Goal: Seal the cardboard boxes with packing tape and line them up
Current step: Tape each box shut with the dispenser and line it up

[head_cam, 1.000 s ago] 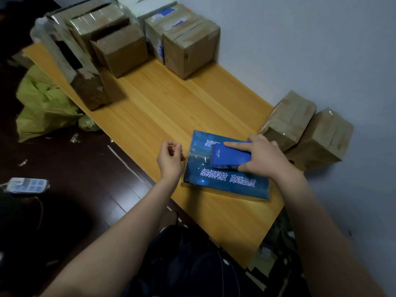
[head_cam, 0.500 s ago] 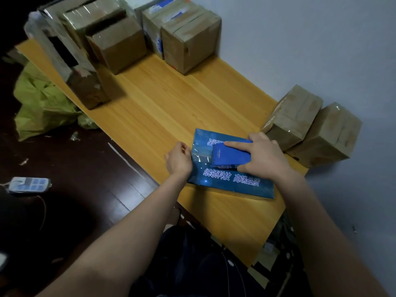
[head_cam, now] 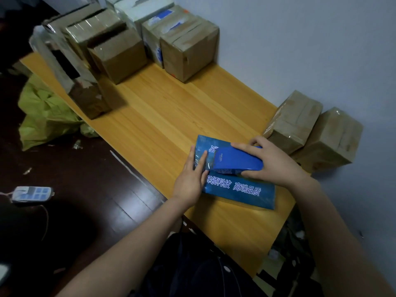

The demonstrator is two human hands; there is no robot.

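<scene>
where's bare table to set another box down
Widest bare patch: mid wooden table, between the far taped brown cardboard boxes and the flat blue printed box. A narrow strip nearer than it. Crowded: far end, right wall corner.

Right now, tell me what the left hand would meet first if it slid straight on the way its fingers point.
The left hand lies on the flat blue box; beyond its far edge is bare table, then probably the taped brown box.

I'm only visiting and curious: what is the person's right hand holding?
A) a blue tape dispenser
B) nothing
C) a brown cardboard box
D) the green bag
A: the right hand curls round the blue tape dispenser on top of the flat blue box, while the left hand lies flat on that box.
</scene>
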